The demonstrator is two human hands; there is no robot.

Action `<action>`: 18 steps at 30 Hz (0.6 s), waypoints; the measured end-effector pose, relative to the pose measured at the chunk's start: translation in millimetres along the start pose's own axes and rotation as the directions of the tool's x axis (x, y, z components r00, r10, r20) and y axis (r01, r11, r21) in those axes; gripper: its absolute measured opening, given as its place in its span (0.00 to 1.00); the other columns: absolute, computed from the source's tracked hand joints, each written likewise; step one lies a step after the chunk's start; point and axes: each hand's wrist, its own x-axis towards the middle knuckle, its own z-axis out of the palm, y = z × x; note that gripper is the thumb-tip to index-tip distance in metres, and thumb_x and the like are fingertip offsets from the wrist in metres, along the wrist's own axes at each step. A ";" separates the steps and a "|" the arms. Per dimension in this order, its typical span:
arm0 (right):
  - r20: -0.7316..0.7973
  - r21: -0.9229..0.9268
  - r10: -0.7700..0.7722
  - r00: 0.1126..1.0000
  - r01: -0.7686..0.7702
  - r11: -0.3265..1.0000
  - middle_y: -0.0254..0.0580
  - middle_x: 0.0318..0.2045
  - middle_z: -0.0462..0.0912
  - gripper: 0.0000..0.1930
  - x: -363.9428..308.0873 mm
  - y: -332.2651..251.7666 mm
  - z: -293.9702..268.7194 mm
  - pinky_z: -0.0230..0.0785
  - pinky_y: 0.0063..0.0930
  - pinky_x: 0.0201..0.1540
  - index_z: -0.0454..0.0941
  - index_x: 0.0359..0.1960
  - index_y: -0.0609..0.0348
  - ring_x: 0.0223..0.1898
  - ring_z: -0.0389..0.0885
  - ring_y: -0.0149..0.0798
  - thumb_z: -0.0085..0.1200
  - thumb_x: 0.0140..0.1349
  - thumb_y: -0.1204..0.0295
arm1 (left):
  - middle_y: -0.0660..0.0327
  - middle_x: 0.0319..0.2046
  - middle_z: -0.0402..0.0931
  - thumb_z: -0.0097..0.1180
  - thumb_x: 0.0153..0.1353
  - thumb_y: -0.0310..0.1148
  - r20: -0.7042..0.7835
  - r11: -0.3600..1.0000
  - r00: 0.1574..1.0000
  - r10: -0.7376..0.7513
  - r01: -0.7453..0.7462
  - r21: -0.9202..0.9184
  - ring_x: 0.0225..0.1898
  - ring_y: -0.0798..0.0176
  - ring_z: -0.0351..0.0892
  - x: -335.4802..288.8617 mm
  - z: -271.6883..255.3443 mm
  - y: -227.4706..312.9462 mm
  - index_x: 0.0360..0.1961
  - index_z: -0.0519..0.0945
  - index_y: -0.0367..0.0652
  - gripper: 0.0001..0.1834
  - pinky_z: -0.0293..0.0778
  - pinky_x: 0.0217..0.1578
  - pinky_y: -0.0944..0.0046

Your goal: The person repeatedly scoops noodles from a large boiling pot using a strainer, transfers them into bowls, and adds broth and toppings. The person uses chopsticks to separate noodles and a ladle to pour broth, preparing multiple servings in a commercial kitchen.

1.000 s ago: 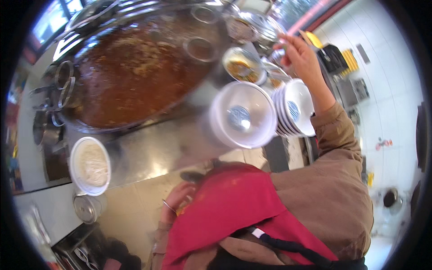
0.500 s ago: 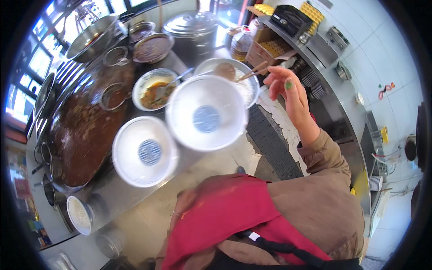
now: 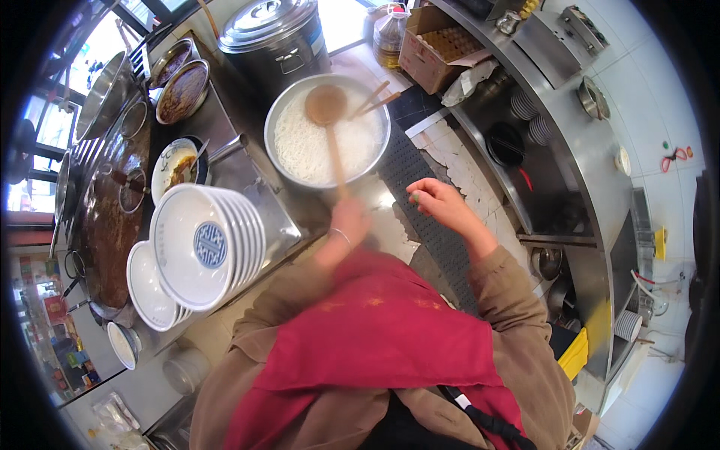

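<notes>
A wide metal basin (image 3: 271,150) of white rice (image 3: 296,142) stands in front of me. In it lies the round head of a wooden spoon (image 3: 326,105), its handle running toward me. My left hand (image 3: 350,221), blurred, closes round the handle's near end. Two wooden sticks (image 3: 375,99) lean out over the basin's right rim. My right hand (image 3: 446,206) hangs right of the basin, fingers curled and thumb against them, with nothing visible inside. A green spot shows on its thumb. Left of my left hand, two tilted stacks of white bowls (image 3: 176,247) with blue emblems stand side by side.
A large lidded steel pot (image 3: 281,49) stands behind the basin. At left are a big pan of brown sauce (image 3: 105,247), a bowl with a spoon (image 3: 169,169) and food dishes (image 3: 184,94). An oil jug (image 3: 390,37) and egg carton box (image 3: 427,56) stand far right of the pot.
My view has turned toward the basin, now fully seen. My left hand has come up to the spoon, whose handle now points toward me. My right hand has lowered and its fingers have curled.
</notes>
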 end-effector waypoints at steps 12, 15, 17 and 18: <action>-0.224 -0.014 -0.043 0.974 0.041 0.999 0.63 0.62 0.63 0.56 324.7 77.3 -14.8 0.58 0.33 0.64 0.45 0.69 0.68 0.57 0.70 0.47 0.72 0.45 0.61 | 0.50 0.32 0.79 0.55 0.58 0.25 0.448 0.216 0.668 -0.594 0.669 -0.711 0.24 0.56 0.80 77.0 90.8 -72.6 0.63 0.51 0.40 0.35 0.80 0.23 0.58; 0.255 -0.672 -0.772 0.582 0.681 0.292 0.44 0.37 0.81 0.12 375.5 57.7 -11.6 0.67 0.42 0.53 0.83 0.38 0.55 0.48 0.76 0.49 0.61 0.53 0.65 | 0.54 0.31 0.79 0.52 0.63 0.30 0.629 -0.113 0.628 -0.459 0.660 -0.742 0.27 0.60 0.80 82.9 64.2 -67.2 0.51 0.67 0.38 0.17 0.80 0.26 0.61; 0.085 -0.408 -0.338 0.937 0.342 0.846 0.40 0.37 0.81 0.08 374.9 35.9 -5.7 0.69 0.39 0.49 0.82 0.36 0.53 0.44 0.78 0.46 0.54 0.59 0.66 | 0.54 0.32 0.79 0.52 0.64 0.32 0.686 -0.269 0.633 -0.359 0.633 -0.726 0.31 0.60 0.81 97.7 43.8 -48.5 0.49 0.70 0.37 0.15 0.81 0.32 0.60; 0.126 -0.392 -0.373 0.919 0.391 0.833 0.40 0.35 0.80 0.09 372.5 16.2 -10.6 0.69 0.37 0.47 0.82 0.36 0.54 0.42 0.78 0.44 0.54 0.60 0.66 | 0.54 0.33 0.79 0.52 0.65 0.33 0.681 -0.344 0.682 -0.266 0.593 -0.728 0.33 0.60 0.81 105.6 31.7 -39.6 0.50 0.70 0.37 0.15 0.80 0.34 0.60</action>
